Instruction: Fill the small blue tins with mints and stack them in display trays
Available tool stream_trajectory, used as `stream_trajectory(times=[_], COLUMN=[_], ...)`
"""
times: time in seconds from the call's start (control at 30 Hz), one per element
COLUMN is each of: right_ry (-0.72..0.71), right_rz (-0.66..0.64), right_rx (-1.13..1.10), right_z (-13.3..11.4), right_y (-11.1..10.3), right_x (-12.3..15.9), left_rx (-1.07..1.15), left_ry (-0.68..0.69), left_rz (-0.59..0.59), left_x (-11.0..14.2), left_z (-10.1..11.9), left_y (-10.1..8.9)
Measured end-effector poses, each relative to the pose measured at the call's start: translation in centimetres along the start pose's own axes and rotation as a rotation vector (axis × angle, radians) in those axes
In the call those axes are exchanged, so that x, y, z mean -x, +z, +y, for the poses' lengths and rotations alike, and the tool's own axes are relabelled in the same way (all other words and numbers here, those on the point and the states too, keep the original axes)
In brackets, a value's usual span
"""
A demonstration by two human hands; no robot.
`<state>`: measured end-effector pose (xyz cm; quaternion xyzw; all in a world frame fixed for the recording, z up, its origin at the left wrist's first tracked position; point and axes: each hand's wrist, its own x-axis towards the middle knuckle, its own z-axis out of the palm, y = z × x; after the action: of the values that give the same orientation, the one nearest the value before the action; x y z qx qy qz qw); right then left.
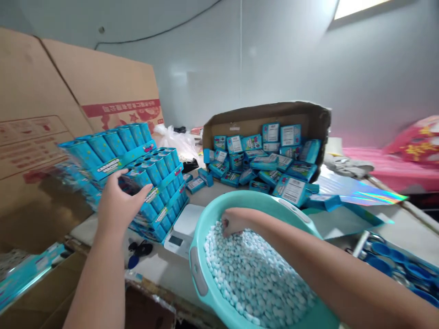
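My left hand (pixel 120 196) is at the near corner of a stack of blue printed trays (pixel 161 189) filled with blue canisters. Its thumb and index finger are spread apart around a corner canister (pixel 137 176); the other fingers are hidden. Inside a turquoise plastic basin (pixel 202 219), my right hand (pixel 236 221) is curled closed at the far left edge of a heap of small white and pale blue candies (pixel 254 269). The fingertips touch the candies, and the palm is out of sight. Between stack and basin lies a white digital scale (pixel 188 221), partly covered by the basin rim.
Behind the basin, an open cardboard carton (pixel 267 114) lies tipped, with many small blue boxes (pixel 291 189) spilling out. A large brown carton (pixel 30 137) stands at the left. At the right, a tray holds blue round-topped items (pixel 380 249). Dark small objects (pixel 140 249) lie near the table edge.
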<state>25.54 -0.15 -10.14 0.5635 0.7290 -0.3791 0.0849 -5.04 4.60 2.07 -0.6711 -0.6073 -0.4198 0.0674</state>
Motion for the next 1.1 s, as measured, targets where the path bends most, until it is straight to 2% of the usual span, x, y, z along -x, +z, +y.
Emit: stream_trajectory(times=[0.1, 0.13, 0.2, 0.27, 0.3, 0.37, 0.4, 0.43, 0.47, 0.5, 0.6, 0.67, 0.77, 0.87, 0.97, 1.1], right_ry=[-0.033, -0.039, -0.005, 0.106, 0.179, 0.321, 0.403, 0.47, 0.52, 0.547, 0.537, 0.505, 0.495, 0.538, 0.599, 0.646], right_rz=[0.118, 0.217, 0.491, 0.779, 0.884, 1.019, 1.054, 1.066, 1.055, 1.032, 0.971, 0.957, 0.933, 0.851, 0.753, 0.69], right_rx=[-0.043, -0.056, -0.072, -0.087, -0.1, -0.12, -0.12, -0.111, -0.101, -0.085, -0.025, 0.015, 0.056, 0.048, -0.026, -0.19], right_z=[-0.9, -0.9, 0.0, 2.4, 4.0, 7.5, 9.0, 10.3, 11.3, 12.0, 12.3, 11.9, 11.5, 11.9, 12.8, 13.8], right_y=[-1.7, -2.6, -4.7, -6.5, -7.2, -7.5, -7.3, -6.9, -6.3, -5.6, -3.9, -3.3, -2.9, -2.6, -2.2, -2.0], right_x=[1.6, 2.6, 5.1, 8.4, 10.0, 12.6, 13.4, 13.9, 14.0, 13.8, 12.4, 11.9, 12.2, 12.5, 12.4, 12.4], left_rx=[0.003, 0.005, 0.06, 0.156, 0.192, 0.253, 0.305, 0.391, 0.511, 0.655, 0.942, 0.956, 0.851, 0.826, 0.796, 0.77], left_ry=[-0.081, -0.104, -0.135, -0.09, -0.03, 0.124, 0.199, 0.245, 0.25, 0.224, 0.053, 0.025, 0.119, 0.155, 0.169, 0.226], left_rz=[-0.028, -0.028, -0.011, 0.043, 0.12, 0.32, 0.388, 0.404, 0.357, 0.249, -0.142, -0.343, -0.649, -0.839, -0.994, -1.149], left_x=[-0.3, -0.4, -0.2, 0.6, 1.3, 3.0, 3.9, 4.7, 5.4, 6.0, 6.5, 6.4, 6.9, 8.2, 9.2, 9.4], left_z=[-0.6, -0.8, -1.1, -1.1, -0.9, -0.1, 0.5, 1.4, 2.4, 3.5, 7.3, 9.7, 12.2, 12.8, 11.7, 10.1], left_y=[0.1, 0.2, 0.5, 0.8, 1.0, 1.2, 1.3, 1.4, 1.6, 1.9, 3.2, 4.6, 7.5, 10.8, 13.6, 15.0])
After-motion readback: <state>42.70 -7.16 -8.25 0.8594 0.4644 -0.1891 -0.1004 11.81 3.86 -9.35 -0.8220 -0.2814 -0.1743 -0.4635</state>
